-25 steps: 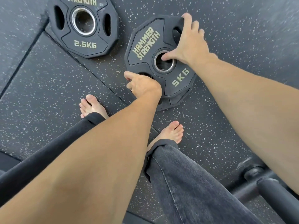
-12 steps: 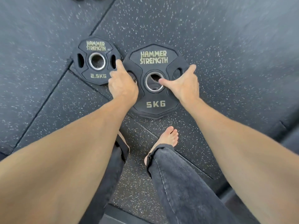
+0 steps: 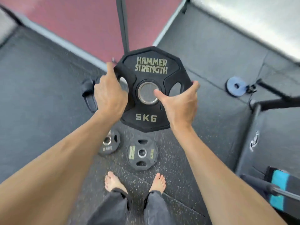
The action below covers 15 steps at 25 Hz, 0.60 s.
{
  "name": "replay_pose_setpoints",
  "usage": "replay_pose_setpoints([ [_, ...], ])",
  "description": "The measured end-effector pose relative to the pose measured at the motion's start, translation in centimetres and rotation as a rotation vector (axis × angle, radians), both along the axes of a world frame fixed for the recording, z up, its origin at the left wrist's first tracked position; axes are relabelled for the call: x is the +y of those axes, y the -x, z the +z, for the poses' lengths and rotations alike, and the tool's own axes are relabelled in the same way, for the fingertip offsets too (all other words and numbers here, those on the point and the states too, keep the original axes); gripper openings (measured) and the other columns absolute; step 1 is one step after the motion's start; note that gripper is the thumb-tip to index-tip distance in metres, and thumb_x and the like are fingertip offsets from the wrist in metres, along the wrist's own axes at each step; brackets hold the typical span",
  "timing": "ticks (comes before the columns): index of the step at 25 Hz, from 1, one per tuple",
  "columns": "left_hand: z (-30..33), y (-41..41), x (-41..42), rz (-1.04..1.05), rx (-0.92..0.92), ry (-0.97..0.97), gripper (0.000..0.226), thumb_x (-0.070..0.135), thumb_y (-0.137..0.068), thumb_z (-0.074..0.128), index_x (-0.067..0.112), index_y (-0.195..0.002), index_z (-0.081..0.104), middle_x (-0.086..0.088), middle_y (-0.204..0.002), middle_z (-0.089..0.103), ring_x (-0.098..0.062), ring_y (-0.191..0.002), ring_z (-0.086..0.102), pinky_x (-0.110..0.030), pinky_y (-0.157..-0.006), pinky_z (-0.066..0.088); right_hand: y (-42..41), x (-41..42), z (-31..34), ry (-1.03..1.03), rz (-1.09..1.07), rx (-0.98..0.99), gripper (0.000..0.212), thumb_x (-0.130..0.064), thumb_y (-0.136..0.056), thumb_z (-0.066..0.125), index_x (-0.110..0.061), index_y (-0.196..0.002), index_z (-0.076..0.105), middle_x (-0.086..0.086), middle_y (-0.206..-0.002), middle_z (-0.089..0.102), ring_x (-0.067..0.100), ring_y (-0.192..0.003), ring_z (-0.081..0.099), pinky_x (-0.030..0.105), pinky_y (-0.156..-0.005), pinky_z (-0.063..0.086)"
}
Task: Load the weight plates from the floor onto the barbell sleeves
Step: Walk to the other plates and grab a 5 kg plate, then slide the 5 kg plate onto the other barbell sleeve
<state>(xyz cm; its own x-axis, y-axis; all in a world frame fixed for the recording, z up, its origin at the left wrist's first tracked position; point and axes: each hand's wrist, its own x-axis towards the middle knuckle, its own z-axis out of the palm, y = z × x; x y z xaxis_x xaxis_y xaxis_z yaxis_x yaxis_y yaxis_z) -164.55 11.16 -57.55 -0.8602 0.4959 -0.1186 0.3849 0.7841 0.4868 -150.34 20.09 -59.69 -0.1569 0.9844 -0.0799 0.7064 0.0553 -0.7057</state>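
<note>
The left hand (image 3: 110, 95) grips the left edge of the 5 kg plate (image 3: 151, 90), its fingers wrapped through the left grip slot and its back turned to the camera, the forefinger stretched up along the rim. The right hand (image 3: 180, 103) holds the opposite edge, fingers curled behind the right rim with their tips showing past it, while the thumb lies across the face and reaches the steel ring of the centre hole. Both forearms stretch forward from the bottom corners of the view, so the plate sits between the two hands, raised off the floor (image 3: 40, 78) and facing the camera, its "HAMMER STRENGTH" lettering upright at the top and "5KG" at the bottom.

Three black plates are in view in all: the one being held and two flat on the speckled floor below it. The small plate (image 3: 109, 142) lies under the left forearm; the second floor plate (image 3: 142, 153) lies just right of it, directly under the held plate and ahead of the two bare feet (image 3: 135, 184). The two floor plates are close but apart.

One blue disc (image 3: 236, 86) lies on the floor well to the right, on the end of a dark bar (image 3: 276, 91). One grey upright post (image 3: 123, 23) rises behind the held plate.
</note>
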Motion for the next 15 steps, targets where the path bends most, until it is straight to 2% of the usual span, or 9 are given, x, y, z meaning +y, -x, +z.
replay_pose_setpoints([
  [2,10.0,0.6,1.7,-0.054,0.065,-0.108,0.028,0.002,-0.092,0.044,0.009,-0.118,0.039,-0.017,-0.089,0.056,-0.039,-0.076,0.044,-0.046,-0.072,0.037,0.1,1.0,9.6,-0.100,-0.061,0.093,0.107,-0.064,-0.055,0.087,-0.011,-0.134,0.036,0.009,-0.123,0.063,0.030,-0.107,0.063,0.031,-0.083,0.047],
  [4,18.4,1.0,3.2,-0.107,0.135,-0.226,0.022,0.002,-0.091,0.044,0.013,-0.109,0.038,-0.012,-0.083,0.057,-0.038,-0.071,0.044,-0.045,-0.069,0.036,-0.2,1.6,18.2,-0.198,-0.127,0.174,0.102,-0.062,-0.054,0.088,-0.013,-0.130,0.039,0.005,-0.121,0.063,0.026,-0.103,0.064,0.026,-0.078,0.044],
  [7,29.8,1.8,5.8,-0.185,0.200,-0.388,0.029,-0.003,-0.088,0.048,0.018,-0.105,0.040,-0.014,-0.085,0.062,-0.038,-0.066,0.047,-0.044,-0.064,0.037,0.0,2.5,30.1,-0.349,-0.231,0.295,0.099,-0.059,-0.052,0.090,-0.018,-0.128,0.042,-0.001,-0.119,0.062,0.018,-0.102,0.062,0.031,-0.083,0.052],
  [9,36.7,2.0,7.3,-0.266,0.224,-0.501,0.034,-0.005,-0.085,0.050,0.019,-0.107,0.042,-0.011,-0.084,0.060,-0.038,-0.066,0.045,-0.043,-0.065,0.035,-0.3,2.8,36.9,-0.457,-0.323,0.351,0.099,-0.058,-0.050,0.090,-0.020,-0.129,0.044,-0.005,-0.119,0.061,0.011,-0.102,0.060,0.030,-0.086,0.051],
  [12,46.2,1.1,8.4,-0.425,0.267,-0.673,0.039,-0.004,-0.081,0.055,0.019,-0.110,0.046,-0.011,-0.082,0.057,-0.041,-0.068,0.048,-0.045,-0.064,0.040,-1.4,1.9,46.4,-0.631,-0.460,0.387,0.101,-0.060,-0.047,0.090,-0.023,-0.131,0.048,-0.007,-0.120,0.062,0.013,-0.106,0.061,0.035,-0.090,0.053],
  [15,53.2,-0.4,9.4,-0.558,0.278,-0.807,0.036,-0.001,-0.083,0.057,0.018,-0.112,0.047,-0.008,-0.082,0.054,-0.034,-0.067,0.043,-0.041,-0.063,0.036,-3.2,0.3,53.5,-0.785,-0.583,0.434,0.106,-0.061,-0.046,0.091,-0.024,-0.136,0.049,-0.008,-0.124,0.061,0.014,-0.113,0.060,0.040,-0.093,0.052],
])
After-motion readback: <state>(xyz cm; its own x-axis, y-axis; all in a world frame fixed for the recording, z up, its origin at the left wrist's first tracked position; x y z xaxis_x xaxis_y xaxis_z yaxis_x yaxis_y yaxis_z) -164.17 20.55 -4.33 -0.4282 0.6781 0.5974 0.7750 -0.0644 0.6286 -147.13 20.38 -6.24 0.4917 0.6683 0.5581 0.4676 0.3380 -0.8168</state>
